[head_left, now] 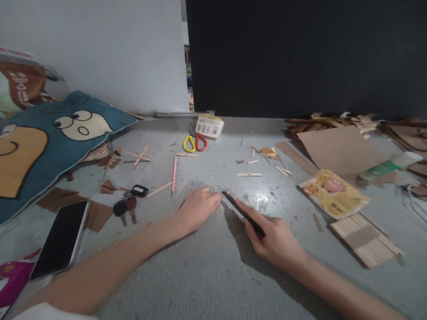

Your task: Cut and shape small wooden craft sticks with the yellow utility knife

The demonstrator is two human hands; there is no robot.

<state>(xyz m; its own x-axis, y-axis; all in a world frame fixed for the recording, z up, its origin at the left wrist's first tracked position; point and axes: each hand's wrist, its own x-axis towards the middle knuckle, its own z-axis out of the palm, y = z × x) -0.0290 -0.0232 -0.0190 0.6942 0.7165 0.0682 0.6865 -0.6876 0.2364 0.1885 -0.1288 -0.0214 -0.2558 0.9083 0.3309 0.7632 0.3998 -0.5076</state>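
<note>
My left hand [199, 209] rests low on the grey tabletop with its fingers closed. A short pale end of a wooden craft stick [228, 193] shows just past those fingertips, beside the knife's tip; the rest of it is hidden. In my right hand [276, 240] is a black utility knife [245, 214] with yellow marks, its tip pointing up and left, close to the left fingers. Left of the knife, a pink patterned pencil-like stick [174, 174] lies between two craft sticks. Another craft stick [248, 174] lies beyond the knife.
Scissors [195, 143] with yellow and red handles lie at the back near a small packet [209, 126]. Keys [126, 206], a phone [60, 238] and a teal cushion [36, 142] are at left. At right are a yellow packet [333, 193], bundled craft sticks [367, 240] and cardboard [333, 149].
</note>
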